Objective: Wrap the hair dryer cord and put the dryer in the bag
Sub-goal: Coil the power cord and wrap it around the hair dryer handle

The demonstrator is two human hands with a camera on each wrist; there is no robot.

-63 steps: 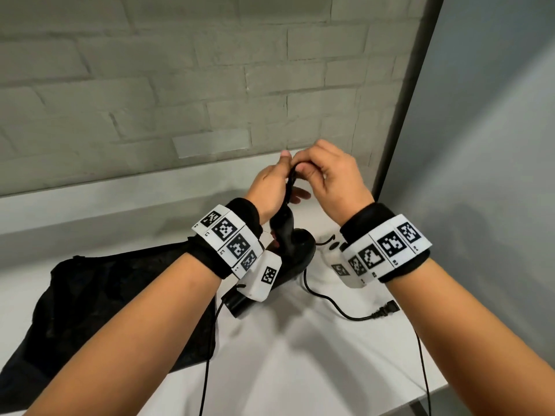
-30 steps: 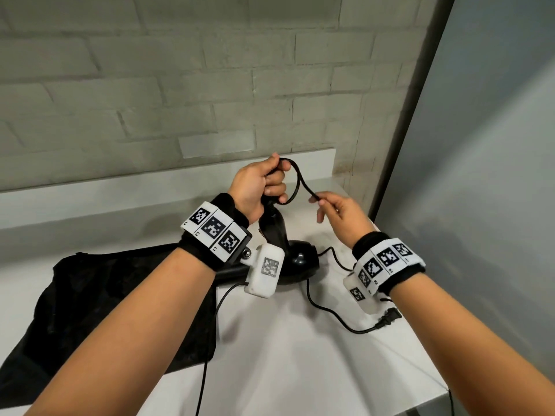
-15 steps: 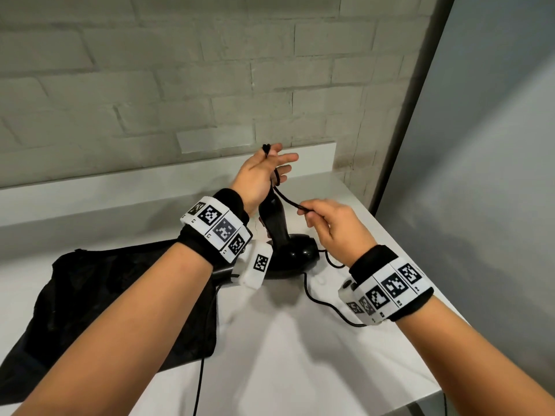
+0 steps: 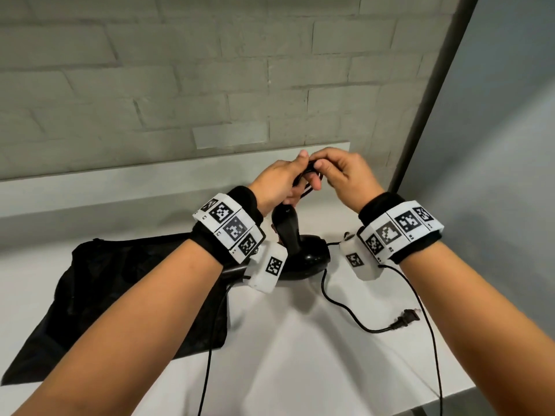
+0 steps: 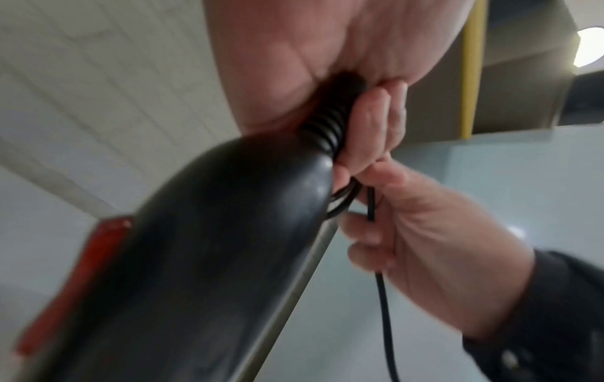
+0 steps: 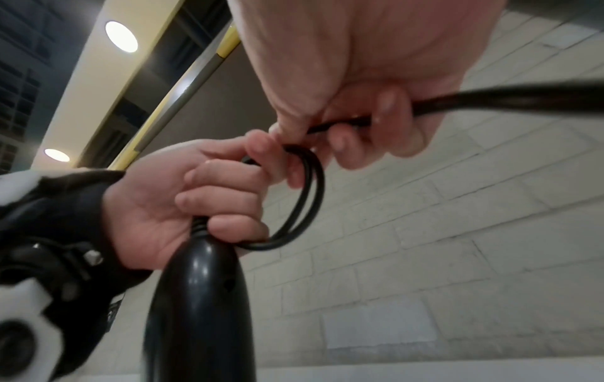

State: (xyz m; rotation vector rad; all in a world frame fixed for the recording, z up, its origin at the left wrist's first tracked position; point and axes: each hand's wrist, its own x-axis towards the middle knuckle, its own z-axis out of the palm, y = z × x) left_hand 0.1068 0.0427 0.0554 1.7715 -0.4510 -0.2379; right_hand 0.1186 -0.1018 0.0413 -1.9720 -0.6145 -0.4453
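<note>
The black hair dryer (image 4: 300,253) stands on the white table (image 4: 300,355) with its handle (image 6: 199,310) pointing up. At the handle's top my left hand (image 4: 295,178) grips the ribbed cord end (image 5: 326,129) and a couple of small cord loops (image 6: 307,201). My right hand (image 4: 322,172) meets it there and pinches the cord (image 6: 343,124) against those loops. The loose cord (image 4: 342,310) trails over the table to the plug (image 4: 495,321). A black bag (image 4: 120,289) lies flat to the left, partly behind my left forearm.
A brick wall with a low white ledge (image 4: 150,187) runs close behind the hands. A grey panel (image 4: 495,145) closes the right side. The table's front right edge (image 4: 450,394) is near. Thin camera cables (image 4: 432,340) hang from both wrists.
My right hand rose from lower right, where it held the cord taut, up to my left hand at the handle top. Its cord now lies against the loops.
</note>
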